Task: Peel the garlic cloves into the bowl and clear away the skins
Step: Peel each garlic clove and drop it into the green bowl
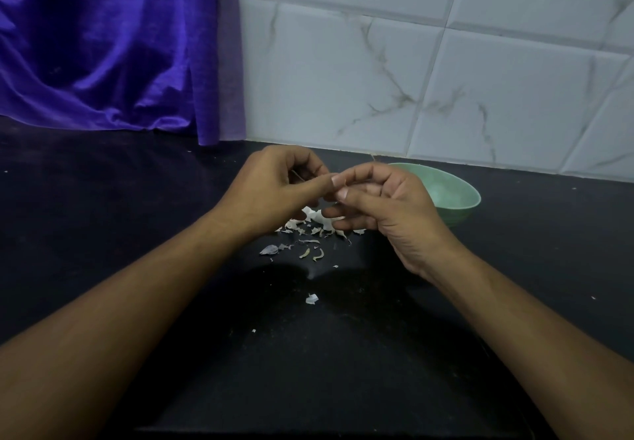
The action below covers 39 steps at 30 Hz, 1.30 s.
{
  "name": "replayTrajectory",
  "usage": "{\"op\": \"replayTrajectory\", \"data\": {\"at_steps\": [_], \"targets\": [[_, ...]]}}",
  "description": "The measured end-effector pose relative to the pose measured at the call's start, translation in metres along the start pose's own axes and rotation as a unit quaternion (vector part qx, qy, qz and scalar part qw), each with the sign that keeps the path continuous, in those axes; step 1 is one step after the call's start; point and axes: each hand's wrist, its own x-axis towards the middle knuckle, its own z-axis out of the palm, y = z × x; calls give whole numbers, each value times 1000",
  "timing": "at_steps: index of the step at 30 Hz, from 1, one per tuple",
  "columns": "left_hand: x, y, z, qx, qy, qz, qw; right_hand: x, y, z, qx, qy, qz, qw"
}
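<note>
Two hands meet above the dark counter, the left hand and the right hand, with fingers curled and thumb tips together; we cannot tell what they pinch. Under them we see garlic skins scattered, and the green bowl stands near the back edge, behind the right hand.

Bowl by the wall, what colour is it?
The bowl is pale green, clearest in the head view.
</note>
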Motion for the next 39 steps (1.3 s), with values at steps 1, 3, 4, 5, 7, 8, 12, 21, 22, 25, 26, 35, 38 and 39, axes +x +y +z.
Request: {"op": "replayTrajectory", "data": {"at_steps": [1, 3, 4, 5, 7, 8, 12, 21, 22, 25, 26, 35, 38, 39], "targets": [[1, -1, 0, -11, -5, -5, 1000, 0, 0, 0, -2, 0, 0, 1000], [2, -3, -2, -35, -14, -13, 999, 0, -1, 0, 3, 3, 2, 1000], [3, -3, -3, -43, -19, -14, 999, 0, -1, 0, 6, 5, 4, 1000], [3, -2, -4, -46, -24, -13, 999, 1, -2, -1, 8, 6, 5, 1000], [2, -1, -5, -45, -28, -9, 999, 0, -2, -1, 10, 5, 7, 1000], [2, -1, -5, -41, -29, -8, 999, 0, -2, -1, 11, 4, 7, 1000], [2, 0, -6, -21, -25, -3, 999, 0, -3, -1, 13, 3, 8, 1000], [-2, 3, -3, 55, 19, 15, 998, 0, 1, 0, -5, 1, 9, 1000], [-2, 2, -3, 59, 21, 16, 998, 0, 1, 0, -5, 1, 9, 1000], [-2, 1, -2, 71, 28, 23, 997, 0, 2, 0, -3, 1, 8, 1000], [-3, 1, -1, 70, 30, 24, 997, 0, 2, 0, -2, 1, 7, 1000], [-3, 3, 2, 82, 16, 36, 996, 0, 0, 0, 7, -10, 22, 1000], [-1, 0, 0, 118, 20, 37, 992, 0, -2, 0, 5, -19, 30, 999], [-1, -1, -1, 127, 22, 35, 991, 0, -3, 1, 7, -17, 33, 999]]}}
